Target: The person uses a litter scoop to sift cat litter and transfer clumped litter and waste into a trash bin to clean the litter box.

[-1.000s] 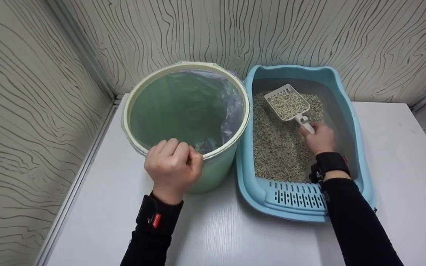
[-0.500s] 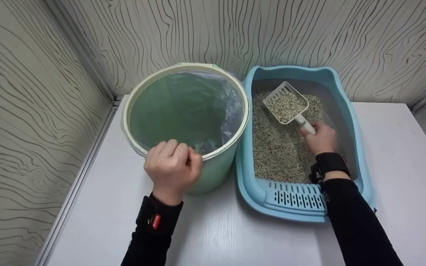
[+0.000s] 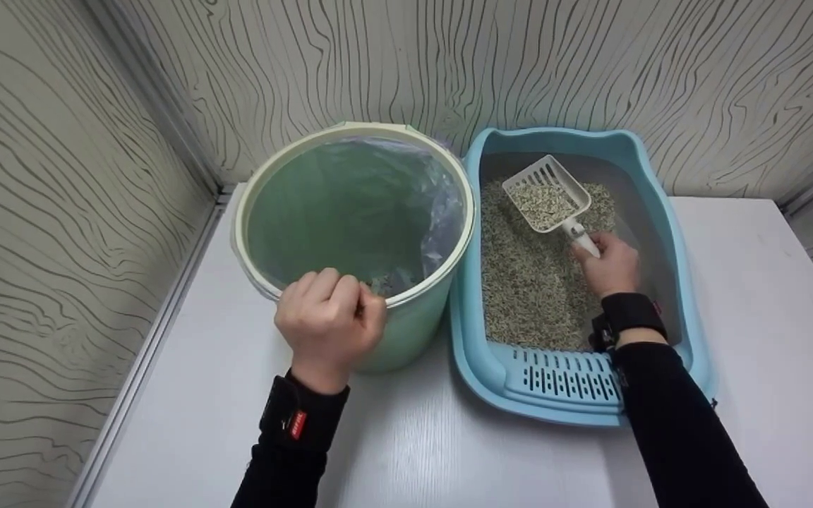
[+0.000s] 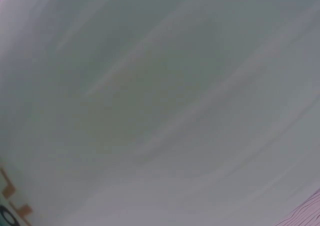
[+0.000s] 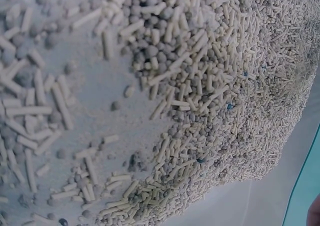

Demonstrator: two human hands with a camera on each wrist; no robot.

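Scoop [image 3: 546, 194]: white, slotted, part-loaded with litter pellets, held over the far end of the blue litter box [image 3: 667, 233]. Your right hand [image 3: 607, 264] has its fingers curled round the scoop handle, inside the box above the litter [image 3: 526, 282]. Your left hand [image 3: 329, 321] is curled over the near rim of the green bin [image 3: 413, 324], pinching rim and the plastic liner [image 3: 442, 212]. Bin stands just left of the box, touching it, both on the white table [image 3: 766, 353]. Right wrist view shows only pellets [image 5: 200, 86] close up; left wrist view is blurred.
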